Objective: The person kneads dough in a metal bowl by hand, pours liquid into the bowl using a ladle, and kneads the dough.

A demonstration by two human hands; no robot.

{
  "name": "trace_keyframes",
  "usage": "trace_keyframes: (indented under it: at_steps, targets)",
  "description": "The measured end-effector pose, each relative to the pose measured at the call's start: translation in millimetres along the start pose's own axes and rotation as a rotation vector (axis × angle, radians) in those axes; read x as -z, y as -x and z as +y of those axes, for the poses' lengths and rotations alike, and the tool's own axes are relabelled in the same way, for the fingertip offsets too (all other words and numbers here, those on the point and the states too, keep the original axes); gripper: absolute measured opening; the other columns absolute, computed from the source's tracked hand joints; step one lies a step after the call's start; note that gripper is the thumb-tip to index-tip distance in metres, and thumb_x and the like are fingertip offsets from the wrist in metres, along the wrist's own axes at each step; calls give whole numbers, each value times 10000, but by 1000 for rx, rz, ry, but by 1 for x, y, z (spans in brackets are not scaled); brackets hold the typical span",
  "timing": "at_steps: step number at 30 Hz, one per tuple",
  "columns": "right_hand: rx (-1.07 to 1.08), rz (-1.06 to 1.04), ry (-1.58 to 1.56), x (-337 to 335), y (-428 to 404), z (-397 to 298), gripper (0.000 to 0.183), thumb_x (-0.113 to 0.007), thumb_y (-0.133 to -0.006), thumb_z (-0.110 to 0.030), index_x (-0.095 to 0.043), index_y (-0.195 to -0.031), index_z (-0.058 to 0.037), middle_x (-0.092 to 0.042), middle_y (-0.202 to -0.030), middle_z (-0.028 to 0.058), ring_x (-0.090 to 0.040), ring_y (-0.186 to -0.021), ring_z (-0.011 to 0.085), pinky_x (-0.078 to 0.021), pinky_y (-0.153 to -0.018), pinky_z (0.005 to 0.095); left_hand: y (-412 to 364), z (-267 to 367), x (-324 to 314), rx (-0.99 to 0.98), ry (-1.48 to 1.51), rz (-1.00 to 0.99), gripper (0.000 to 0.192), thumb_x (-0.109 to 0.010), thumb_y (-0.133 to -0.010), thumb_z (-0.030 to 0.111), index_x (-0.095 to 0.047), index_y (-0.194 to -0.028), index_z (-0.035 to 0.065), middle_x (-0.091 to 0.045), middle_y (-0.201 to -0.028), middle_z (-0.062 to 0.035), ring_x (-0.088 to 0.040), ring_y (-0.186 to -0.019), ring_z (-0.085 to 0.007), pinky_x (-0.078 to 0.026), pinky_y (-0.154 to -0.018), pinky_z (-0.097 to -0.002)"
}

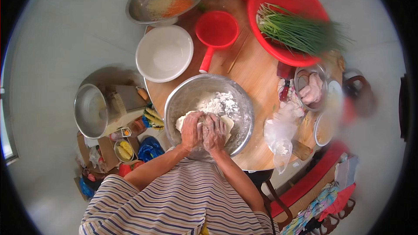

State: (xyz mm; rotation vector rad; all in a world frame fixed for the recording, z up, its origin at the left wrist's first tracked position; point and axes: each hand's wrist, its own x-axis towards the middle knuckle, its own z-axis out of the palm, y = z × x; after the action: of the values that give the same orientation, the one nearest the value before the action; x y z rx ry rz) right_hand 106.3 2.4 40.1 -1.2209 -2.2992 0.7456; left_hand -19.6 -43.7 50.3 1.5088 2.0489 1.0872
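A wide stainless steel mixing bowl (243, 111) sits at the near edge of the table. In it lies a mass of pale dough (227, 124), with loose white flour (218, 102) heaped on its far side. My left hand (191, 130) is on the left part of the dough, fingers curled over it. Close beside it, my right hand (214, 132) grips the right part, its fingers whitened with flour. Both hands hide the middle of the dough. Flour also coats the bowl's inner wall.
Beyond the bowl are a white basin (165, 54), a red ladle (217, 29) and a steel basin (135, 8) of shredded food. Green stalks (287, 32) fill a red colander (258, 39). At right, a cleaver (285, 89) lies near a bowl of raw meat (312, 89) and a plastic bag (279, 133).
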Motion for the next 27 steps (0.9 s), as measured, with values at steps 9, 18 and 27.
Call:
trace_keyframes:
  at_steps: [9,18,27]
  targets:
    - [-88,-113,58,-26,-52,29,421,-637,-937,-343,-628,-1291,-115,-590,-1311,124,-566,-1169,355,-424,-1001,509,-39,-47,-30,0,-219,-24,422,-653,-852,148,-595,-1262,66,-651,-1175,-181,-598,-1129,-403,-449,-994,-500]
    - [-109,-94,22,-49,-93,49,349,-568,-994,-341,-658,-1248,-118,-637,-1252,156,-576,-1196,381,-414,-1021,537,-75,-56,-37,190,-221,-8,370,-612,-936,158,-598,-1301,102,-672,-1205,-151,-619,-1127,-375,-481,-955,-489]
    - [-188,-622,-270,3,-139,47,430,-569,-1022,-396,-720,-1231,-52,-736,-1124,222,-706,-1041,360,-532,-928,434,-35,-20,10,-60,8,-54,344,-586,-972,38,-611,-1310,96,-698,-1037,-136,-644,-957,-353,-483,-879,-443]
